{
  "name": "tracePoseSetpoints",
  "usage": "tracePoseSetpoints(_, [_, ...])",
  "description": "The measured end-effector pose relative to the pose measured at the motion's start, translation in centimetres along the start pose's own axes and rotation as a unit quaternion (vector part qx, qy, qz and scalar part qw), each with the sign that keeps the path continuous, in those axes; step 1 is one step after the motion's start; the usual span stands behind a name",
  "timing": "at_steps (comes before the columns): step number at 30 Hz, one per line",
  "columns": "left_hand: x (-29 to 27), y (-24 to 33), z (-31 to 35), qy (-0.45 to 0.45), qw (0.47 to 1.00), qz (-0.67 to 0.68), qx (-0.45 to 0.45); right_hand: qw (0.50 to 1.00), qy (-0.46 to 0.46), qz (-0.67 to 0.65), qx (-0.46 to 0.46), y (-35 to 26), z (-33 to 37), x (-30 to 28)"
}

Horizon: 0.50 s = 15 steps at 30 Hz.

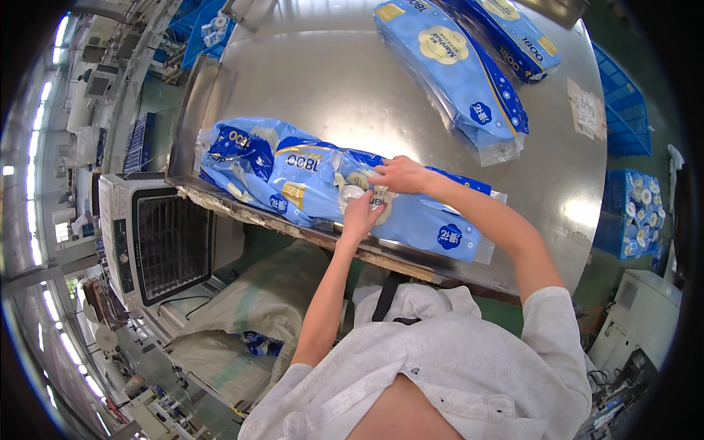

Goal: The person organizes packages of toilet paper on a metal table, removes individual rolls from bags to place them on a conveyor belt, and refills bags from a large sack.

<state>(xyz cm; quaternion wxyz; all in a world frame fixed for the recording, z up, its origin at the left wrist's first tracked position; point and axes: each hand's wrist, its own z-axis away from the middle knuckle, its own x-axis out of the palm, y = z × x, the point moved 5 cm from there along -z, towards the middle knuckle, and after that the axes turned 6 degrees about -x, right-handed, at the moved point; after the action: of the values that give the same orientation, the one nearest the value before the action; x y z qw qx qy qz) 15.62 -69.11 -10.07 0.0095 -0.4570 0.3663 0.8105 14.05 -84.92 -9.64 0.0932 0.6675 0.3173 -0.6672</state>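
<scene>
A long blue plastic pack (433, 213), apparently of paper rolls, lies along the near edge of the metal table. Its film is crumpled around the middle, where a whitish patch (353, 192) shows; I cannot tell whether that is a roll or print. My left hand (359, 218) comes from below, its fingers closed on the film beside this patch. From the right, my right hand (400, 176) reaches over the pack, fingers bent and pinching the wrapper near its upper edge. Another crumpled blue wrapper (238, 158) adjoins the pack on the left.
Two more blue packs, a nearer one (458, 81) and a farther one (513, 40), rest on the far right of the metal table (315, 73). A heater-like machine (169, 238) and a woven sack (249, 293) stand below left. Right of the table is a blue crate (612, 213) of rolls.
</scene>
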Motion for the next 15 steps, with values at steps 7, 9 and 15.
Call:
tracePoseSetpoints(7, [2.6,3.6,8.2,-0.068,0.993,0.010,0.096,0.928,0.012,-0.051,0.369,16.1,16.6,-13.4])
tracePoseSetpoints(9, [3.1,5.7,6.8,-0.059,0.987,-0.048,0.140,0.945,0.000,-0.066,0.320,12.9,14.5,-13.5])
tracePoseSetpoints(15, [0.1,3.6,3.9,-0.136,0.918,-0.217,0.302,0.943,0.086,0.069,0.315,-3.2,11.9,-1.5])
